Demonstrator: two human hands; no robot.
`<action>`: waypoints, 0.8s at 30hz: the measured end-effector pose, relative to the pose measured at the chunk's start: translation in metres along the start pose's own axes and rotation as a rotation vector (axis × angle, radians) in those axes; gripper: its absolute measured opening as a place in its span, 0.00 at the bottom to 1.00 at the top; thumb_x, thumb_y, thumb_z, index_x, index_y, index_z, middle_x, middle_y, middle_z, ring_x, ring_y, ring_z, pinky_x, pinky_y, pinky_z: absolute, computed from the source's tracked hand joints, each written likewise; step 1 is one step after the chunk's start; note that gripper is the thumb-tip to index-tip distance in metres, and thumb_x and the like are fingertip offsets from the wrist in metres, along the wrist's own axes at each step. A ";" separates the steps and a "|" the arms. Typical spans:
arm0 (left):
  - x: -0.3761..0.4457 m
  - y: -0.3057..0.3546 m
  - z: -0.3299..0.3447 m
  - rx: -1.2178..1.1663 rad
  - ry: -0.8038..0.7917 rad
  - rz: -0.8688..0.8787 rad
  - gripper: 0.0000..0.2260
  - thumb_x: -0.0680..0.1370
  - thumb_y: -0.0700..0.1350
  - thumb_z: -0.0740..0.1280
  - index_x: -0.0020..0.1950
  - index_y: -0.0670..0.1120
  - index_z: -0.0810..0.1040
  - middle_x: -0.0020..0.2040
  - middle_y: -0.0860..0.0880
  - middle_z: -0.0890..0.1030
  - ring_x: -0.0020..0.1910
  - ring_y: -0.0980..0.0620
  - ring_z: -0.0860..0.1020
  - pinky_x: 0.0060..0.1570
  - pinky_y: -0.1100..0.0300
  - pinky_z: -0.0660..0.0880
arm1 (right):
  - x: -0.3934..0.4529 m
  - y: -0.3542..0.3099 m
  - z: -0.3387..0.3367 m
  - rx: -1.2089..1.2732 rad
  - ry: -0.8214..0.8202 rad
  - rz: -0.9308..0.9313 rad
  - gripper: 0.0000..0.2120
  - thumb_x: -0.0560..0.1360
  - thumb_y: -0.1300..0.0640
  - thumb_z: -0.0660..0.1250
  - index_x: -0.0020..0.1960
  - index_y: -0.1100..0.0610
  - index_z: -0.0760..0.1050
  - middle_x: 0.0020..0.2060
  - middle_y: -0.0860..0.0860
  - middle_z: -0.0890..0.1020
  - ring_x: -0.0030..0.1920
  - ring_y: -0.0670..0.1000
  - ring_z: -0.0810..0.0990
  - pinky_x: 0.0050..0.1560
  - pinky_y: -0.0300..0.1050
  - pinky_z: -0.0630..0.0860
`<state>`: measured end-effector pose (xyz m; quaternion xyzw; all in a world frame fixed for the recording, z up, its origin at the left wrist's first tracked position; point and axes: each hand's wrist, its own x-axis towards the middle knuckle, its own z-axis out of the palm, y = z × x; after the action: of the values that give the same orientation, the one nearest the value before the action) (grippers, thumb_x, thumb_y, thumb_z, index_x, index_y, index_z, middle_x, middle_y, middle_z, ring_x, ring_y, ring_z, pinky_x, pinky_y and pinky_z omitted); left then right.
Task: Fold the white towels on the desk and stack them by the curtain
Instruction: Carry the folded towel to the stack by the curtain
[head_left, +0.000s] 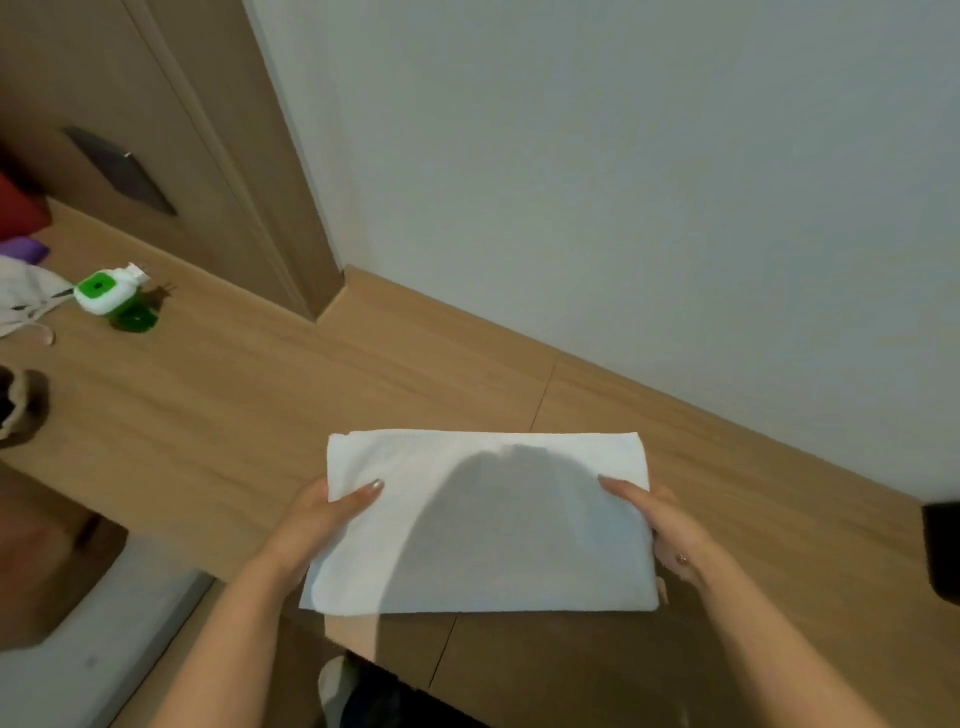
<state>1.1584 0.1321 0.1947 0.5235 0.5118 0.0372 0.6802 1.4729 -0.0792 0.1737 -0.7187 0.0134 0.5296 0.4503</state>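
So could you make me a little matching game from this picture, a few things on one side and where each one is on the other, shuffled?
Things:
1. white towel
2. green and white bottle
3. left hand
4. right hand

Places:
A. lying far off at the left of the desk
B. gripping the towel's right edge
C. folded flat on the desk, near its front edge
D. gripping the towel's left edge

Pairs: 1-C, 2-A, 3-D, 4-B
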 end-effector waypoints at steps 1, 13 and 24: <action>-0.009 0.001 -0.007 -0.015 0.025 0.026 0.17 0.72 0.54 0.74 0.58 0.50 0.79 0.50 0.48 0.85 0.47 0.48 0.84 0.46 0.49 0.81 | -0.004 -0.002 0.006 0.002 -0.044 0.005 0.34 0.61 0.49 0.81 0.61 0.55 0.71 0.54 0.58 0.83 0.53 0.59 0.83 0.50 0.55 0.80; -0.143 -0.035 -0.173 -0.267 0.332 0.162 0.35 0.54 0.54 0.81 0.58 0.49 0.79 0.50 0.48 0.85 0.46 0.49 0.84 0.40 0.56 0.80 | -0.081 -0.044 0.182 0.030 -0.328 -0.248 0.33 0.61 0.47 0.81 0.60 0.59 0.75 0.54 0.58 0.83 0.53 0.59 0.83 0.51 0.59 0.80; -0.258 -0.128 -0.294 -0.486 0.441 0.129 0.50 0.44 0.63 0.83 0.63 0.49 0.75 0.55 0.45 0.84 0.55 0.44 0.82 0.48 0.50 0.81 | -0.110 -0.053 0.365 -0.135 -0.601 -0.280 0.40 0.49 0.45 0.85 0.56 0.60 0.79 0.51 0.59 0.84 0.47 0.57 0.85 0.41 0.49 0.82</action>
<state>0.7578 0.1216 0.2899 0.3566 0.5887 0.3137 0.6541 1.1775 0.1429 0.2801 -0.5535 -0.2540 0.6504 0.4539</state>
